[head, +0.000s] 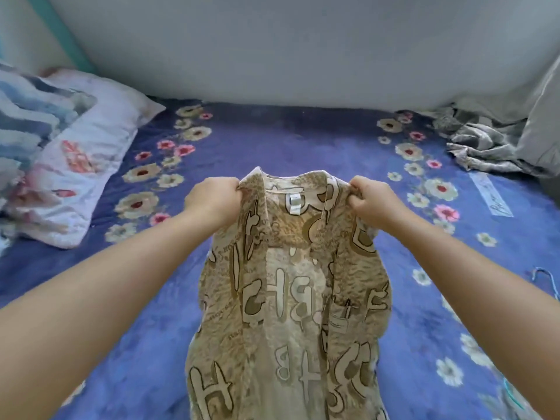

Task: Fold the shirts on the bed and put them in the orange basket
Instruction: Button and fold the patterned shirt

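A beige and brown shirt (291, 298) printed with large letters hangs in front of me over the bed, its collar and white label at the top. My left hand (212, 201) grips the shirt's left shoulder. My right hand (371, 201) pinches the right shoulder at the same height. The shirt's front panels hang open and its lower part runs out of the frame at the bottom. The orange basket is not in view.
The bed has a blue flowered cover (288, 134). A white and pink pillow (78, 165) lies at the left. Crumpled grey cloth (491, 144) is piled at the far right. A thin blue hanger (545, 280) lies near the right edge. A pale wall stands behind.
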A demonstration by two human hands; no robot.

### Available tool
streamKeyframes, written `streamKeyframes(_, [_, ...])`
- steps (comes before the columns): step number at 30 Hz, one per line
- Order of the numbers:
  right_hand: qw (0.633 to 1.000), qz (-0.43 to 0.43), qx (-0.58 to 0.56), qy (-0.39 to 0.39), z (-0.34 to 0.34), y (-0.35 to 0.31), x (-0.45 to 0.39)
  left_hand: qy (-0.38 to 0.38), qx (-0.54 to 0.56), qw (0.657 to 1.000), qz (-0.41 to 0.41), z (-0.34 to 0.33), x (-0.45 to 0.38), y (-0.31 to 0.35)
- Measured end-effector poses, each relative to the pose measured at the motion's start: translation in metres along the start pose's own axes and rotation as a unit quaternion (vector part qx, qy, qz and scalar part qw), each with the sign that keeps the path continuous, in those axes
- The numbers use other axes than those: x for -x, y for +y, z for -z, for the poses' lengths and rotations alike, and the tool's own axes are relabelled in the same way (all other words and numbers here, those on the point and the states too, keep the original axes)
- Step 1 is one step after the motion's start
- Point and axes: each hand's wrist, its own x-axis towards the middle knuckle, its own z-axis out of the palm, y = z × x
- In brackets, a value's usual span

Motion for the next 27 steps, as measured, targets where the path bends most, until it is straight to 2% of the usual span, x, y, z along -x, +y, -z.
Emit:
streamKeyframes(4, [0.995, -0.059, -0.034, 0.071, -0.035, 0.007, -0.082, 0.042, 0.098, 0.993, 0.042, -0.032, -0.080, 0.008])
streamKeyframes(6, [0.992, -0.100, -0.010, 0.071, -0.064, 0.020, -0.106, 0.020, 0.164, 0.985, 0.044, -0.065, -0.098, 0.013])
streamKeyframes(8, [0.991, -0.122, 0.023, 0.044, -0.097, 0.041, -0.104, -0.026, 0.180, 0.983, 0.020, -0.106, -0.091, 0.014])
streamKeyframes(11, [0.990, -0.137, 0.031, -0.010, -0.162, 0.079, -0.066, -0.146, 0.143, 0.979, 0.009, -0.183, -0.048, 0.006])
streamKeyframes(13, [0.986, -0.142, 0.058, -0.060, -0.207, 0.103, -0.030, -0.214, 0.099, 0.971, 0.032, -0.227, -0.014, -0.003])
streamKeyframes(15, [0.982, -0.151, 0.082, -0.077, -0.237, 0.118, 0.002, -0.209, 0.033, 0.977, 0.025, -0.254, 0.008, -0.013])
streamKeyframes(19, [0.982, -0.162, 0.096, -0.008, -0.275, 0.137, 0.056, -0.156, -0.052, 0.986, -0.002, -0.291, 0.038, -0.019])
streamKeyframes(23, [0.965, -0.263, 0.015, 0.012, -0.279, 0.156, 0.087, -0.174, -0.016, 0.984, 0.022, -0.310, 0.063, -0.012])
streamKeyframes(25, [0.965, -0.262, -0.013, 0.012, -0.278, 0.163, 0.096, -0.201, 0.008, 0.978, 0.048, -0.317, 0.077, -0.010])
streamKeyframes(27, [0.975, -0.222, -0.024, 0.000, -0.272, 0.169, 0.099, -0.233, 0.044, 0.968, 0.078, -0.321, 0.088, -0.010])
